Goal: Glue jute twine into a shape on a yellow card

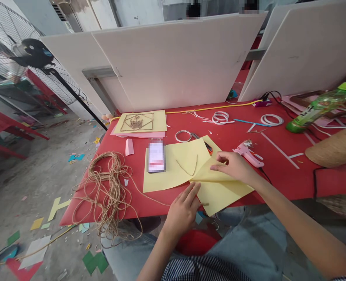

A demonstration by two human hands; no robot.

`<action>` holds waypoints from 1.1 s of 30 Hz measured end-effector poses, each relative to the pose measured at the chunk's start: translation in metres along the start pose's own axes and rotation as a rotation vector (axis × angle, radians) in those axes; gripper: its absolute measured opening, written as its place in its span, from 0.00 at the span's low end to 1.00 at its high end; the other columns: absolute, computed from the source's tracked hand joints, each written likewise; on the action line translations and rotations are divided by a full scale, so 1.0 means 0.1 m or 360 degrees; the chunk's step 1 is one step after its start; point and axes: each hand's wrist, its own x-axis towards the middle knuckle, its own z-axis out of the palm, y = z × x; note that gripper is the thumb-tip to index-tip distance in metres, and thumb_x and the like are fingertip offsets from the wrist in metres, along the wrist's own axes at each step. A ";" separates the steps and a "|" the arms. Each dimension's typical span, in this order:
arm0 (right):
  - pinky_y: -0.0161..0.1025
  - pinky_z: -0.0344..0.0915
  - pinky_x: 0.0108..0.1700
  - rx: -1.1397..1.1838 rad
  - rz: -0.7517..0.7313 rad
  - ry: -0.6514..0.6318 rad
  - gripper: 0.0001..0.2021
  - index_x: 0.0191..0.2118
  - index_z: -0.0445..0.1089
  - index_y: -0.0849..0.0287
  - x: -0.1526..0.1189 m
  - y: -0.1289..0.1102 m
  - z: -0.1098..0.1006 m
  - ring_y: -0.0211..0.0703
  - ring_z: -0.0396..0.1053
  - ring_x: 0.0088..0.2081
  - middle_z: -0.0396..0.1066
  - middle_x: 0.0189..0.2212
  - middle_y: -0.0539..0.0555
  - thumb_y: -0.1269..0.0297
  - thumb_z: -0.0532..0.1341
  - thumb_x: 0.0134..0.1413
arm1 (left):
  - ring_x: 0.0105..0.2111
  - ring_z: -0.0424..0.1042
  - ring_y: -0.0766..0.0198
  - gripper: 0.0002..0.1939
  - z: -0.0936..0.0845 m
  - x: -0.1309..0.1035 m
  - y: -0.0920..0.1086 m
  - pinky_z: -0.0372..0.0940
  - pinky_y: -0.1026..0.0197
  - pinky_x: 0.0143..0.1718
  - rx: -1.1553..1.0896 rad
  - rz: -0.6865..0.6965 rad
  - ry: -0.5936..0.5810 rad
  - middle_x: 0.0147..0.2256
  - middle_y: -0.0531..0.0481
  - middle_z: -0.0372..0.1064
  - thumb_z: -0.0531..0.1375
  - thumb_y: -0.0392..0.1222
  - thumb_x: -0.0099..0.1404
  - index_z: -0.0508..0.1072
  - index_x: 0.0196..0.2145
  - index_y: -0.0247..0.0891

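Note:
My right hand (pixel 233 166) pinches the raised edge of a yellow sheet of paper (pixel 219 175), which is folded up over the red table. My left hand (pixel 183 208) is at the table's front edge, its fingertips by the paper's lower left side. A strand of brown twine runs into it from a loose tangle of twine (pixel 108 183), and a short end (pixel 204 204) comes out beside the thumb. Another yellow sheet (pixel 173 160) lies to the left, with a bent piece of twine (pixel 192 171) and a phone (pixel 156 156) on it.
A pink glue gun (pixel 249 153) lies right of the paper. Further right are a green bottle (pixel 316 109) and a large twine spool (pixel 333 146). A twine picture on yellow paper (pixel 142 121) lies at the back left. White boards (pixel 175 62) stand along the rear.

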 end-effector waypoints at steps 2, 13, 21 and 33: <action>0.35 0.51 0.28 -0.0021 -0.0002 0.0001 0.26 0.21 0.53 0.55 0.00 0.01 0.00 0.37 0.53 0.25 0.55 0.20 0.46 0.40 0.62 0.46 | 0.62 0.59 0.50 0.17 0.02 0.00 0.00 0.68 0.51 0.55 0.0026 0.0004 -0.0050 0.63 0.38 0.58 0.52 0.28 0.63 0.70 0.48 0.33; 0.36 0.50 0.27 -0.0046 -0.0035 0.0180 0.29 0.21 0.53 0.55 0.05 0.00 -0.08 0.36 0.53 0.24 0.57 0.20 0.46 0.32 0.59 0.45 | 0.63 0.57 0.51 0.13 0.06 -0.04 0.00 0.68 0.51 0.55 0.0070 0.0005 -0.0158 0.60 0.38 0.63 0.51 0.28 0.65 0.70 0.45 0.33; 0.36 0.50 0.28 -0.0129 -0.0085 0.0381 0.22 0.24 0.58 0.55 0.04 -0.02 -0.23 0.35 0.52 0.23 0.59 0.20 0.45 0.42 0.61 0.51 | 0.62 0.59 0.49 0.12 0.07 -0.09 0.03 0.71 0.51 0.49 0.0092 0.0023 -0.0101 0.58 0.41 0.65 0.50 0.31 0.68 0.71 0.44 0.35; 0.38 0.60 0.33 -0.0432 -0.0365 0.0450 0.15 0.31 0.69 0.54 -0.29 -0.01 -0.18 0.43 0.68 0.29 0.73 0.26 0.53 0.50 0.55 0.61 | 0.64 0.55 0.48 0.14 0.03 -0.10 0.02 0.69 0.48 0.51 -0.0050 0.0113 -0.0175 0.59 0.43 0.64 0.52 0.29 0.64 0.72 0.43 0.37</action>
